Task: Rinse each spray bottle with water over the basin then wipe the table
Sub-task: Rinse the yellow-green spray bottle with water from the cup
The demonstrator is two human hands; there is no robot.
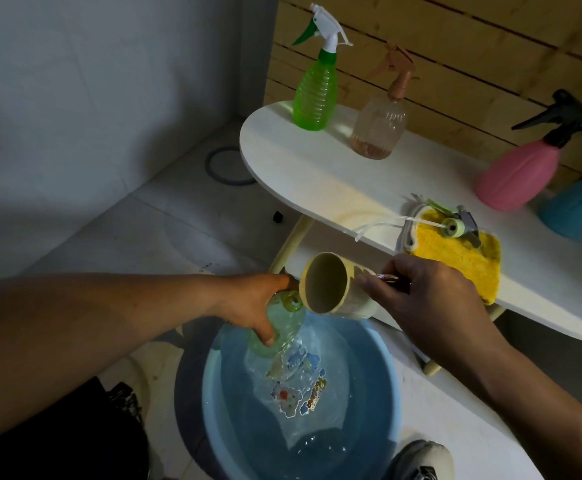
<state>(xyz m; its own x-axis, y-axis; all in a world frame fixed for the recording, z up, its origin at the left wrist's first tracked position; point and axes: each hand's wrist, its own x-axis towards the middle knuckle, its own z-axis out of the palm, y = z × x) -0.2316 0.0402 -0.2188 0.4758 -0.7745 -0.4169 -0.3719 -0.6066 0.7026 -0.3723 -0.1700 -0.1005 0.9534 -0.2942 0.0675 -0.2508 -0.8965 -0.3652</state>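
My left hand (253, 303) grips a clear green bottle (280, 327) without its sprayer, tilted over the blue basin (391, 375) of water. My right hand (417, 303) holds a beige cup (334, 289) by its handle, tipped on its side with its mouth beside the bottle's neck. Water runs down the bottle into the basin. The removed spray head (455, 226) with its tube lies on a yellow cloth (455, 258) on the white table (317, 174).
On the table stand a green spray bottle (312, 95), a clear brown-topped one (381, 129), a pink one (521, 171) and a blue one (580, 206). A wooden slat wall (455, 46) is behind. My shoe (417, 460) is by the basin on the tiled floor.
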